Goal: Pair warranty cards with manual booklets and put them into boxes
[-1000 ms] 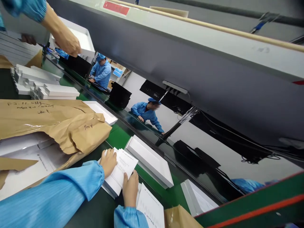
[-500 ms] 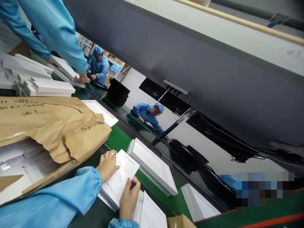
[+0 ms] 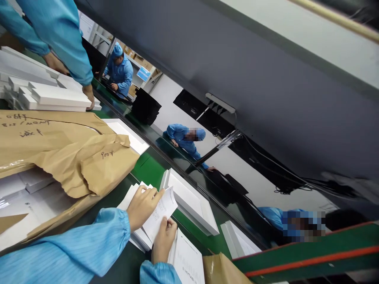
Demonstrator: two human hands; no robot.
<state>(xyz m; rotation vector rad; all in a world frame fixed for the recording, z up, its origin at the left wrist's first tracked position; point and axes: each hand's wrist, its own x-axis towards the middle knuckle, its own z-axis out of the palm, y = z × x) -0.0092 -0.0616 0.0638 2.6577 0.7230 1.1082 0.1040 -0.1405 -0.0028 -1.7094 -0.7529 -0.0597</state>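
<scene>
My left hand (image 3: 143, 207) is closed on the upper part of a white printed booklet (image 3: 160, 211), whose top edge bends up beside the fingertips. Thumb and fingers of my right hand (image 3: 164, 236) pinch the same booklet along its lower right edge. Beneath it lies a stack of white booklets (image 3: 139, 240), partly covered by my left hand. A second stack of manuals (image 3: 188, 258) stands just right of my right hand, its top cover printed with grey lettering.
A torn brown paper package (image 3: 59, 146) holding white printed papers lies at left. White box trays (image 3: 189, 201) rest on the green conveyor (image 3: 148, 163). Another person's blue sleeves (image 3: 59, 35) reach over white boxes (image 3: 59, 96) at upper left. A grey panel (image 3: 207, 59) hangs above.
The top booklet, flat before, is now lifted and bent between my hands. My left hand has shifted right across it. The other person's hands have moved down-left near the white boxes.
</scene>
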